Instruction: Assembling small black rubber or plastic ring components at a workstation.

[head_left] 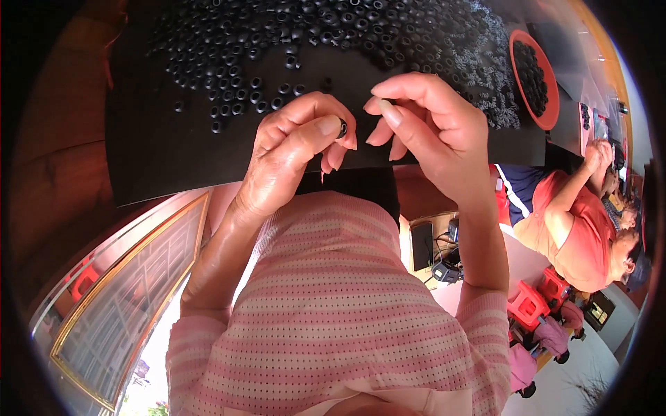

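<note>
Between the thumb and curled fingers of my left hand [298,142] is a small black ring-shaped piece [343,129], its round opening turned to the right. My right hand [437,128] is raised just beside it, thumb and forefinger tips brought together in a pinch. Whatever those tips hold, if anything, is too small to make out. Both hands are above the near part of a black tabletop [187,156]. Beyond them spreads a heap of similar black ring-shaped pieces [277,28], with several stray ones close to my left hand.
Small, thin, greyish coiled-looking pieces [485,62] lie at the heap's right side. An orange-red bowl [553,114] of dark pieces stands at the table's right. Another person in an orange top [576,229] sits at the right, near red stools [528,305]. A gold-framed glass panel [132,298] is at lower left.
</note>
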The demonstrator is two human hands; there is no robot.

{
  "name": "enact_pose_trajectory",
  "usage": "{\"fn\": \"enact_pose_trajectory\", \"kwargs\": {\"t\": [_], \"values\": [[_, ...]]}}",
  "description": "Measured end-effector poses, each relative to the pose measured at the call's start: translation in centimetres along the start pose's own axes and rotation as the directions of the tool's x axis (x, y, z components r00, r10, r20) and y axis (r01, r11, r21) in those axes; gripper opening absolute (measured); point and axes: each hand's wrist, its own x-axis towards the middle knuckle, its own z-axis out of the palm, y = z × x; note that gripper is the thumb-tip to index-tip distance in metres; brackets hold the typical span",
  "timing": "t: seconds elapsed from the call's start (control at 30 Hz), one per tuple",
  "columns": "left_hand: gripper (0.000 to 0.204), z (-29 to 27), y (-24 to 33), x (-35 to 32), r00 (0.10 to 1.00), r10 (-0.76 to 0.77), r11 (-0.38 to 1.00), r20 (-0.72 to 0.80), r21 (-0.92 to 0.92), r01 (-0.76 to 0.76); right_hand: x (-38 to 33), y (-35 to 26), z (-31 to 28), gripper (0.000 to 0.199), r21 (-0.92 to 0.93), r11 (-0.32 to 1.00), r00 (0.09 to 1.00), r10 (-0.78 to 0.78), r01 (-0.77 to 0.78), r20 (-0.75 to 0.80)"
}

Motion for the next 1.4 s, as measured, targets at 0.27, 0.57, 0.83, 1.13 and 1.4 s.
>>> {"fn": "enact_pose_trajectory", "kwargs": {"t": [0.27, 0.57, 0.83, 1.13, 1.4], "values": [[0.019, 1.6, 0.2, 0.6, 0.996, -0.093, 0.995, 0.007, -0.034, 0.093, -1.0, 1.5, -0.6, 0.013, -0.056, 0.974, 0.974, -0.221, 0.218, -0.059], [0.02, 1.2, -0.9, 1.2, 0.989, -0.146, 0.981, 0.026, -0.129, 0.148, -2.0, 1.4, -0.5, 0.011, 0.127, 0.992, 0.998, -0.009, 0.017, -0.069], [0.024, 1.1, -0.8, 1.0, 0.989, -0.149, 0.984, 0.022, -0.098, 0.151, -1.9, 1.9, -0.2, 0.011, 0.195, 0.967, 0.986, -0.165, 0.166, -0.018], [0.022, 1.2, -0.9, 0.8, 0.988, -0.153, 0.982, 0.038, -0.11, 0.156, -1.5, 1.7, 0.0, 0.013, 0.044, 0.926, 0.926, -0.376, 0.376, 0.001], [0.026, 1.3, -0.8, 0.7, 0.983, -0.176, 0.983, 0.045, -0.05, 0.179, -1.4, 2.0, 0.2, 0.012, -0.045, 0.91, 0.91, -0.413, 0.412, -0.031]]}}
